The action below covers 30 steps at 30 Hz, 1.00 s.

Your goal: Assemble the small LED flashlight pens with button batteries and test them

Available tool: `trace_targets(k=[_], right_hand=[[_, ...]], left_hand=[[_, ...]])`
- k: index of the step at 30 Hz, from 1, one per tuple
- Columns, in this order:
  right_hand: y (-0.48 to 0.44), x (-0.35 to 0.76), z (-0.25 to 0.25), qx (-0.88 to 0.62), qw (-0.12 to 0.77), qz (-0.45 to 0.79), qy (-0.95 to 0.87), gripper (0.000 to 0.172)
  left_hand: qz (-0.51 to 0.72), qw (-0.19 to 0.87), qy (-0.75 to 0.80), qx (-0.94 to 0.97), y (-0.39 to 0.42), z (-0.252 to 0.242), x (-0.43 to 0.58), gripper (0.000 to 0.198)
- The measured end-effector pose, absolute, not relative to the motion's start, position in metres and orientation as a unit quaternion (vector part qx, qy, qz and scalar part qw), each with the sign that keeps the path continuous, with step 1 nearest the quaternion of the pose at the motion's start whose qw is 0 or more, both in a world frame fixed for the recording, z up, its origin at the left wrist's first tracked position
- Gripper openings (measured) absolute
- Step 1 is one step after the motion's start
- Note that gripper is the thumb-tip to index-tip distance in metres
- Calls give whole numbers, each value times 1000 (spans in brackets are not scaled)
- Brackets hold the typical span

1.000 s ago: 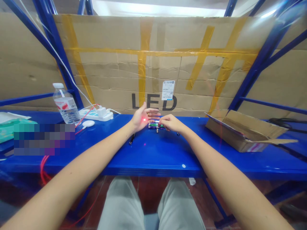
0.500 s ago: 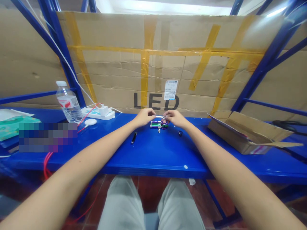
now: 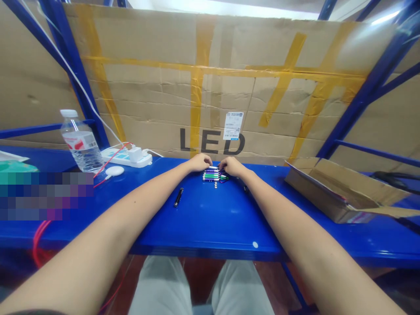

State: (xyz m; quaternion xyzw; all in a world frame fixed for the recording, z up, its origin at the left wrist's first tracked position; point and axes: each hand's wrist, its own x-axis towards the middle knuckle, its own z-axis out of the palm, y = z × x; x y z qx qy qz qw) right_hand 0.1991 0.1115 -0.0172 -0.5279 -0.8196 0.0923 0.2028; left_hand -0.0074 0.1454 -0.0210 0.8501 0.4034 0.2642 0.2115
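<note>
On the blue table, a row of slim shiny tubes (image 3: pixel 211 176) in purple, green and silver lies side by side, with dark cord loops at the right ends. At the row's far side is a silver tube (image 3: pixel 213 167). My left hand (image 3: pixel 200 162) has its fingers closed at the tube's left end. At the right end my right hand (image 3: pixel 232 166) pinches, its fingertips partly hidden. A few small round silver pieces (image 3: pixel 215 185) sit just in front of the row. Nearer my left forearm lies a separate black tube (image 3: pixel 178 197).
A small black piece (image 3: pixel 245 189) is beside my right forearm. An open cardboard box (image 3: pixel 337 210) stands at the right. On the left are a water bottle (image 3: pixel 82 146), a white power strip (image 3: pixel 144 161), a round white charger (image 3: pixel 114 171) and red cable (image 3: pixel 40 238). Taped cardboard (image 3: pixel 147 100) rises behind.
Both hands have lowered the silver tube from above the row down to its far side. The view has tilted and shifted slightly.
</note>
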Motion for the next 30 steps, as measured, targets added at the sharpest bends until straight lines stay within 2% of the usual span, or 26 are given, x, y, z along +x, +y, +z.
trace_targets(k=[4, 10, 17, 20, 23, 26, 28, 30], right_hand=[[112, 207, -14, -529, 177, 107, -823, 47], [102, 213, -7, -524, 161, 113, -829, 49], [95, 212, -8, -518, 148, 154, -828, 63], [90, 215, -9, -525, 150, 156, -823, 65], [84, 219, -9, -537, 183, 130, -813, 60], [78, 221, -6, -546, 203, 97, -807, 53], [73, 220, -2, -539, 231, 90, -805, 51], [66, 218, 2, -526, 261, 91, -805, 49]], left_hand=[[222, 232, 405, 856, 146, -16, -4, 34], [230, 302, 415, 827, 143, -15, 1, 40], [242, 357, 417, 800, 130, -14, 14, 46], [255, 316, 435, 803, 123, -10, 10, 48], [251, 193, 474, 822, 104, 1, -12, 41], [138, 60, 547, 823, 70, 16, -42, 25], [17, 64, 596, 800, 45, 24, -58, 30], [-77, 117, 620, 772, 24, 29, -67, 42]])
